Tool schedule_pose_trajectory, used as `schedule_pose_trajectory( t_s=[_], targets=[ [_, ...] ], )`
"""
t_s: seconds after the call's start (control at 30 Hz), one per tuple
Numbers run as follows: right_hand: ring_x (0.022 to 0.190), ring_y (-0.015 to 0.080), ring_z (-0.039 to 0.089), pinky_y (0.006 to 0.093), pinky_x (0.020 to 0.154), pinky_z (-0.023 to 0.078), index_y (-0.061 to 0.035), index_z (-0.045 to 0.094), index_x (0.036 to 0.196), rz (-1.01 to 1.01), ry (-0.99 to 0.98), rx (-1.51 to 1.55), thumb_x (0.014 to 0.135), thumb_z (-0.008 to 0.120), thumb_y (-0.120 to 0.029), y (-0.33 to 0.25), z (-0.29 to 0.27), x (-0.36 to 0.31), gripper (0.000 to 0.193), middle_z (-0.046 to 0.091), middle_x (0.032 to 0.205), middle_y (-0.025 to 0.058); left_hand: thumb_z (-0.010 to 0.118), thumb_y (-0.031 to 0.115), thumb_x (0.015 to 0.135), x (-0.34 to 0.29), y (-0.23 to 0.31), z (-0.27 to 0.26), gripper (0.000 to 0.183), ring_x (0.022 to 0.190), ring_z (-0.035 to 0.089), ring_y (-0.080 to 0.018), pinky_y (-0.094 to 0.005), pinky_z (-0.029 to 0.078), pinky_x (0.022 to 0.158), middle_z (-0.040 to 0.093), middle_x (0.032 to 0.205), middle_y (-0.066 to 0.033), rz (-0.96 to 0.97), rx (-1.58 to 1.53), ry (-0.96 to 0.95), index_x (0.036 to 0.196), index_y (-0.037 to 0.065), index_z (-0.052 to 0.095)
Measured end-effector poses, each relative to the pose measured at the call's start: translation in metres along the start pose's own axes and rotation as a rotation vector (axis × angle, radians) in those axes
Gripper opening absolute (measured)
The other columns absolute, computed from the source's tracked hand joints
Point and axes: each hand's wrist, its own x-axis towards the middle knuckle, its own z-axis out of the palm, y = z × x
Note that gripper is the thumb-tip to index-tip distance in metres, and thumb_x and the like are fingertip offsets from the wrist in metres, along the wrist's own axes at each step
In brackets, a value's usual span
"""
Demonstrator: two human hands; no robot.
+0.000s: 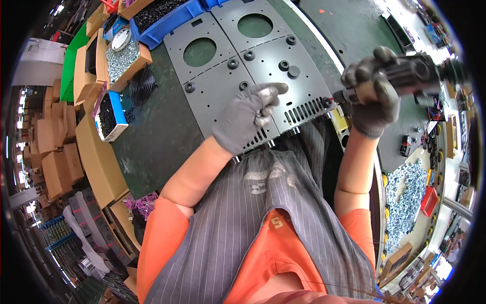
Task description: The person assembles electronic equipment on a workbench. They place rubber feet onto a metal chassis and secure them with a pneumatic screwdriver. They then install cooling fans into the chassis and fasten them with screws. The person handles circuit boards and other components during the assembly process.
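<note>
Two grey sheet-metal panels (205,83) lie side by side before me, each with a large round hole and vent slots. Several round black rubber feet (233,64) sit on them, and one dark disc (293,71) lies beside a foot. My left hand (248,111), in a grey glove, hovers over or rests on the panels, index finger stretched and other fingers curled; what they hold, if anything, is hidden. My gloved right hand (372,93) grips a black power screwdriver (412,75), held sideways. Its tip meets or nears the foot (326,103) at the right panel's near corner.
At the left stand an open carton of screws (123,63), a small box of black parts (107,116) and a black wire fan guard (142,85). A blue bin (167,23) of black parts is at the back. Many metal pieces (405,202) lie at the right.
</note>
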Motion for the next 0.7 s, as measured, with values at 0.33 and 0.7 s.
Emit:
schedule_pose_trajectory(
  t_s=[0.33,0.7],
  targets=[
    [0.059,0.0174,0.050,0.0317,0.056,0.041,-0.0052,0.044,0.122,-0.168,-0.237,0.185,0.075,0.061,-0.025,0.007,0.060,-0.013,0.053,0.048,0.077,0.0049,0.040,0.017,0.102,-0.023,-0.008,0.009,0.029,0.060,0.042,-0.0020,-0.0120,0.034,0.043,0.056,0.087,-0.0044,-0.210,-0.341,-0.106,0.119,-0.002,0.055],
    [0.058,0.0168,0.053,0.0303,0.050,0.047,-0.0069,0.046,0.118,-0.186,-0.320,0.208,0.073,0.066,-0.024,0.007,0.063,-0.021,0.052,0.053,0.077,0.0041,0.041,0.019,0.101,-0.024,-0.012,0.011,0.030,0.058,0.041,-0.0023,-0.0121,0.032,0.044,0.055,0.085,-0.0019,-0.213,-0.320,-0.160,0.116,-0.001,0.058]
  ],
)
